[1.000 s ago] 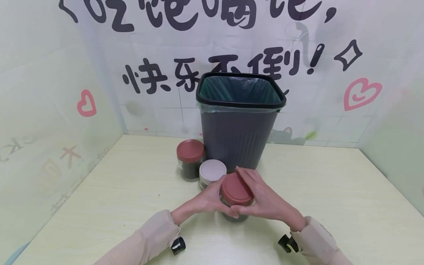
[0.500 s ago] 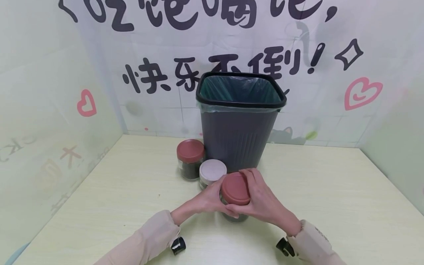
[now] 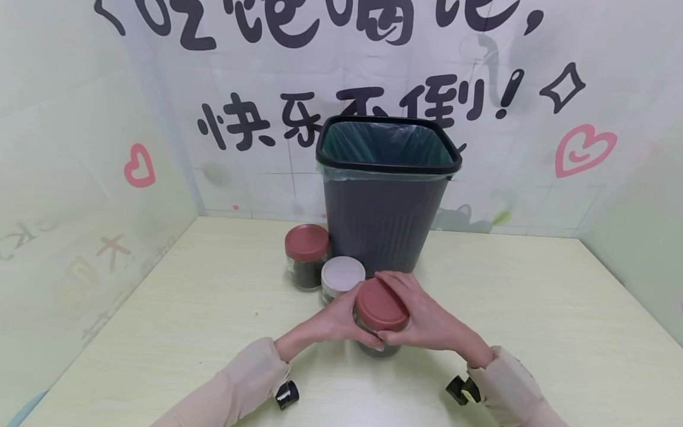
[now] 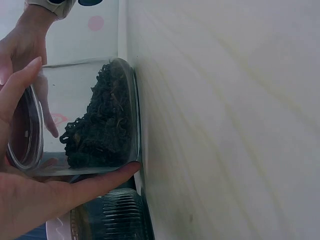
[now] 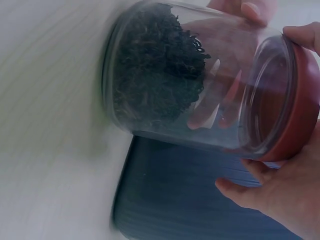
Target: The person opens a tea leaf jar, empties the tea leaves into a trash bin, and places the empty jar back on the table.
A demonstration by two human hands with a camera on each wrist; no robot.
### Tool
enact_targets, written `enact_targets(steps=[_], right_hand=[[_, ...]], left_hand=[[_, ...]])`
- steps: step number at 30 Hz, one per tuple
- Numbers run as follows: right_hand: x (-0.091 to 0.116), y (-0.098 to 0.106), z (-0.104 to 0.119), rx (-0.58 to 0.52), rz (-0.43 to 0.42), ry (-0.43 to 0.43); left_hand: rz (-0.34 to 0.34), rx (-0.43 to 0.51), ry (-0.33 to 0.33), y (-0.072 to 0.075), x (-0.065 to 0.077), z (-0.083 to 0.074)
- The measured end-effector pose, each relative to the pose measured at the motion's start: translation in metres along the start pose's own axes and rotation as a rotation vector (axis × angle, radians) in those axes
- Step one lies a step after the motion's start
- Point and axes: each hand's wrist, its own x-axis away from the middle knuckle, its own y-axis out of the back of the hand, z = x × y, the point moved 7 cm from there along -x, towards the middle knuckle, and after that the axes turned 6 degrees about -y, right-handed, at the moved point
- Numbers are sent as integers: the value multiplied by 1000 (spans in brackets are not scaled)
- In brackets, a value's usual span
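A clear jar [image 5: 155,75] with a red lid [image 3: 380,305] stands upright on the table in front of the bin. Dark, curly dried leaves [image 4: 107,120] fill its lower part. My left hand [image 3: 337,320] holds the jar's glass body, thumb in front and fingers around the far side. From the right, my right hand [image 3: 429,320] grips the lid's edge with thumb and fingers, and the lid sits on the jar's mouth. Close behind the left hand is a smaller jar with a pale pink lid [image 3: 343,275].
Farther back on the left stands another red-lidded jar [image 3: 307,252] with dark contents. A dark grey bin [image 3: 379,219] with a green liner rises behind the jars, against the printed backdrop. Pale table surface [image 3: 533,308] extends to both sides.
My right hand turned around the lid, its fingers drawing back to the right, then came back to reach farther across the lid's far edge. The left hand and jar stayed in place.
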Motion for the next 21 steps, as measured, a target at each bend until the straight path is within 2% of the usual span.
enact_targets(steps=[4,8,13,17,21], right_hand=[[2,0,1,25,-38,-36],[3,1,1,119,-160,-82],[4,1,3,246,-279,-73],[4,1,3,241,-292,-43],[3,0,3,185,-247,-28]], left_hand=[[1,1,12,0,1,0],[3,1,14,0,1,1],[-2,-1,10,0,0,1],[-1,8,13,0,0,2],[5,16,21,0,0,2]])
